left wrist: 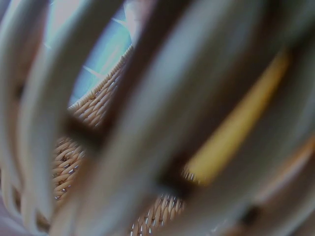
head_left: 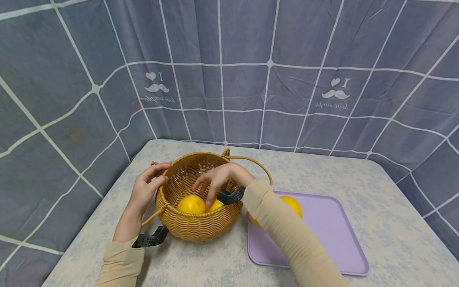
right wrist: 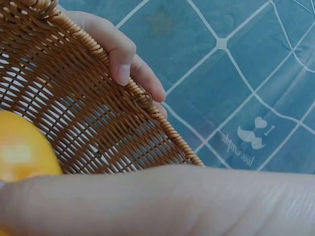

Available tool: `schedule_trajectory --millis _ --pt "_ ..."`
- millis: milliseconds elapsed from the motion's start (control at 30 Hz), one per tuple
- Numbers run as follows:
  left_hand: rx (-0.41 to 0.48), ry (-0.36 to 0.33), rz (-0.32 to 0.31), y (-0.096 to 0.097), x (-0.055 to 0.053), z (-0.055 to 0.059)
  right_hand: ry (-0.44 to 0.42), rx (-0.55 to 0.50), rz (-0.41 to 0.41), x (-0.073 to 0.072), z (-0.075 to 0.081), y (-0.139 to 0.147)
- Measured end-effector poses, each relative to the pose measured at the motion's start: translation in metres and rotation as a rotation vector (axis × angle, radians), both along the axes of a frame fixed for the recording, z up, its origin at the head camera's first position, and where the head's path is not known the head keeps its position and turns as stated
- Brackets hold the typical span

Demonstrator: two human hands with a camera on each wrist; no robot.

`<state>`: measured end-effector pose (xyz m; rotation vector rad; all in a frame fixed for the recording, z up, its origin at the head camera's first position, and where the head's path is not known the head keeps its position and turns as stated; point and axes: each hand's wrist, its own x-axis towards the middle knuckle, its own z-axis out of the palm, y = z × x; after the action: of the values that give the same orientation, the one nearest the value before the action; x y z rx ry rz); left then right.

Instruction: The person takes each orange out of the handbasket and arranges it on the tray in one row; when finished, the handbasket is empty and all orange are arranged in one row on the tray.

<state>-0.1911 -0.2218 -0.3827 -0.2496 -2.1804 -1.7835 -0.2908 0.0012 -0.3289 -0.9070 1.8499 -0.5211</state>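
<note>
A woven wicker basket (head_left: 201, 227) with cat-like ears tilts slightly on the table. My left hand (head_left: 143, 189) grips its left rim, thumb over the edge and fingers outside, as the left hand (right wrist: 115, 46) in the right wrist view also shows. Inside lie a round yellow fruit (head_left: 191, 205), perhaps an orange, and a second yellow fruit (head_left: 216, 205), partly hidden. My right hand (head_left: 218, 179) reaches into the basket with fingers loosely bent and apart, one fingertip between the two fruits. Blurred wicker strips (left wrist: 147, 123) fill the left wrist view.
A lilac tray (head_left: 328, 235) lies right of the basket under my right forearm. On it sit a yellow fruit (head_left: 292, 205) and another fruit (head_left: 252, 219), mostly hidden by the sleeve. The basket handle (head_left: 259, 164) hangs toward the tray. A grey-blue checked curtain (head_left: 247, 87) stands behind the table.
</note>
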Motion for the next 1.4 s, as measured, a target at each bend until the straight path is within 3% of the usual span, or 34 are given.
schedule_trajectory --millis 300,533,733,1400 --pt "0.002 -0.002 0.003 0.0004 -0.0002 0.0 -0.06 0.018 0.068 0.0007 -0.0018 -0.0011" --pt "0.002 -0.005 0.003 0.0009 -0.0005 -0.0001 -0.007 0.059 0.101 0.0026 -0.0014 -0.0011" --pt "0.001 -0.001 0.0 0.0021 -0.0012 -0.0005 -0.043 0.046 0.137 0.0023 -0.0009 0.0006" --pt "0.005 0.002 -0.002 0.0 -0.0032 -0.0012 -0.18 0.115 0.146 0.0016 -0.0032 -0.0001"
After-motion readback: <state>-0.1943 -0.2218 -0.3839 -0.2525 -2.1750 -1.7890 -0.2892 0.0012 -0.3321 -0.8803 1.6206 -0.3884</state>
